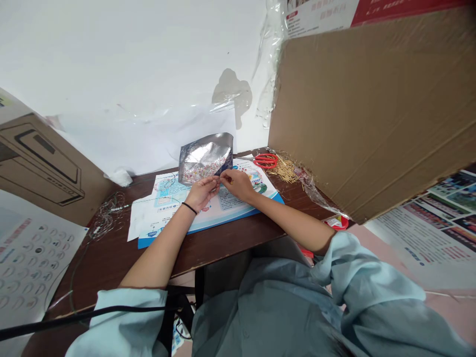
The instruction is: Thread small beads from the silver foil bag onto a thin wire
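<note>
Pinching sth tiny [219, 180] btwn L hand [202, 193] & R hand [238, 184], foil bag [206, 157] behind, red scissors [265, 160] & pins [284, 169] nearby

A white wall [111, 59] rises behind the dark wooden bench [107, 263], hung with loose clear plastic sheeting [148, 116] and marked by a stained patch [232, 94]. A large cardboard panel [372, 114] tilts in from the right, beside a printed poster [435, 228]; a printed carton [40, 168] stands left.

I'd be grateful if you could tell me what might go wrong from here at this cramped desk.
The silver foil pouch of small beads stands just behind the hands, so a knock might tip it and scatter beads. The loose brass pins beside the red scissors lie near the right hand and could prick it or get swept off.
</note>
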Demonstrator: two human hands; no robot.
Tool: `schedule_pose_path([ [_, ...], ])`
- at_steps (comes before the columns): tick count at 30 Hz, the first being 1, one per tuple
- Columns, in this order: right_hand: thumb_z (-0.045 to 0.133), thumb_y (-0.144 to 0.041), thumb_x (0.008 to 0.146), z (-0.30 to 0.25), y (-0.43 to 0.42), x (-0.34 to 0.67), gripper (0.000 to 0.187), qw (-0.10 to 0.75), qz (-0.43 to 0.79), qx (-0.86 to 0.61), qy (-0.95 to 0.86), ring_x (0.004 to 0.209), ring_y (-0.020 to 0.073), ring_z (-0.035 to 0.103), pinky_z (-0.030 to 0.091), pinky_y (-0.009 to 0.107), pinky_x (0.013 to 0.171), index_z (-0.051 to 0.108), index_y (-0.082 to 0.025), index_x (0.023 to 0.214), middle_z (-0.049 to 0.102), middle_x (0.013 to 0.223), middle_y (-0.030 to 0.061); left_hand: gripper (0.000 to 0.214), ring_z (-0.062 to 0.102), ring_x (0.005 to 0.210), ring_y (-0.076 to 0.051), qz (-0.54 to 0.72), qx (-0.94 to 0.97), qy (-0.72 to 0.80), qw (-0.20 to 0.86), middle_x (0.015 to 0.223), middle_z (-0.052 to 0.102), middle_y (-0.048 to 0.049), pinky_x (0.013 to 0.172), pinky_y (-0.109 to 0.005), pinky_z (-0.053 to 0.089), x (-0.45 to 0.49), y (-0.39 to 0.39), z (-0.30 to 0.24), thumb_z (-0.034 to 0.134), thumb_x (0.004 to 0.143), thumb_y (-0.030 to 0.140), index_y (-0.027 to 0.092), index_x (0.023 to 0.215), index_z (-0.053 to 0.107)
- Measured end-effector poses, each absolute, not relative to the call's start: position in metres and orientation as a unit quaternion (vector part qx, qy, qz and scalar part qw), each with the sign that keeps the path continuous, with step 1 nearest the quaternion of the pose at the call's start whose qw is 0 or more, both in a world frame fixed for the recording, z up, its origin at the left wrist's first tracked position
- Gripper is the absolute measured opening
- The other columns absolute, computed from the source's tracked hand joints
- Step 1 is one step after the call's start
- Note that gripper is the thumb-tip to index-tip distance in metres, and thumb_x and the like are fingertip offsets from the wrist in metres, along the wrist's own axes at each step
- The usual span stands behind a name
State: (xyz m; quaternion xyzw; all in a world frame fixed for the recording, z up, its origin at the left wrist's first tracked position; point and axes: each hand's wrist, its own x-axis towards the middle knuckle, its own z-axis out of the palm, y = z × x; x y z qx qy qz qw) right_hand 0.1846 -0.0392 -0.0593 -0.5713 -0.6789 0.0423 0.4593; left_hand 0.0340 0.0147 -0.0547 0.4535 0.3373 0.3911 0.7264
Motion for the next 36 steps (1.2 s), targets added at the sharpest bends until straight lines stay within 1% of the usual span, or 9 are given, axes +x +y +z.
schedule_pose_path([
  [5,0.054,-0.022,0.087,-0.0591,-0.0394,0.1844,0.011,0.453,0.049,-0.576,-0.678,0.074,0.0149,0.055,0.038,0.026,0.072,0.064,-0.020,0.084,0.065,0.078,0.0013,0.019,0.059,0.067,-0.008,0.395,0.452,0.339,0.724,0.073,0.067,-0.0031,0.073,-0.024,0.051,0.0342,0.0155,-0.0556,0.077,0.067,0.008,0.012,0.084,0.071],
  [13,0.053,-0.023,0.088,-0.0578,-0.0403,0.1844,0.012,0.448,0.051,-0.581,-0.677,0.074,0.0146,0.055,0.038,0.026,0.072,0.064,-0.020,0.084,0.066,0.079,0.0012,0.016,0.060,0.068,-0.009,0.394,0.444,0.350,0.725,0.075,0.069,-0.0038,0.072,-0.023,0.052,0.0346,0.0136,-0.0542,0.080,0.064,0.009,0.012,0.078,0.072],
  [19,0.053,-0.020,0.087,-0.0571,-0.0408,0.1848,0.012,0.449,0.053,-0.577,-0.681,0.075,0.0143,0.056,0.039,0.025,0.073,0.064,-0.019,0.084,0.066,0.080,0.0014,0.018,0.059,0.068,-0.008,0.393,0.445,0.340,0.729,0.077,0.070,-0.0040,0.072,-0.021,0.051,0.0358,0.0109,-0.0513,0.079,0.065,0.010,0.012,0.082,0.074],
  [24,0.053,-0.021,0.087,-0.0565,-0.0417,0.1844,0.012,0.454,0.052,-0.575,-0.678,0.074,0.0144,0.056,0.039,0.025,0.072,0.064,-0.019,0.084,0.066,0.080,0.0012,0.021,0.060,0.070,-0.009,0.395,0.456,0.332,0.726,0.077,0.070,-0.0038,0.076,-0.024,0.051,0.0360,0.0117,-0.0535,0.082,0.061,0.011,0.013,0.080,0.074],
  [27,0.053,-0.021,0.087,-0.0567,-0.0415,0.1846,0.012,0.454,0.053,-0.576,-0.678,0.074,0.0145,0.056,0.039,0.025,0.072,0.064,-0.020,0.084,0.066,0.080,0.0009,0.023,0.062,0.072,-0.010,0.395,0.460,0.334,0.721,0.078,0.070,-0.0037,0.080,-0.027,0.051,0.0355,0.0132,-0.0555,0.082,0.062,0.011,0.014,0.083,0.073],
  [30,0.053,-0.021,0.087,-0.0570,-0.0409,0.1850,0.012,0.454,0.049,-0.578,-0.676,0.074,0.0144,0.056,0.039,0.025,0.072,0.064,-0.020,0.084,0.066,0.079,0.0008,0.024,0.062,0.072,-0.010,0.395,0.459,0.338,0.721,0.078,0.069,-0.0038,0.081,-0.027,0.051,0.0352,0.0134,-0.0555,0.080,0.064,0.010,0.014,0.086,0.073],
  [36,0.053,-0.021,0.086,-0.0577,-0.0399,0.1853,0.011,0.458,0.035,-0.571,-0.681,0.072,0.0143,0.055,0.038,0.025,0.071,0.064,-0.019,0.082,0.064,0.076,0.0009,0.018,0.061,0.072,-0.010,0.399,0.449,0.347,0.720,0.079,0.069,-0.0045,0.080,-0.027,0.050,0.0356,0.0129,-0.0544,0.080,0.064,0.011,0.012,0.079,0.071],
])
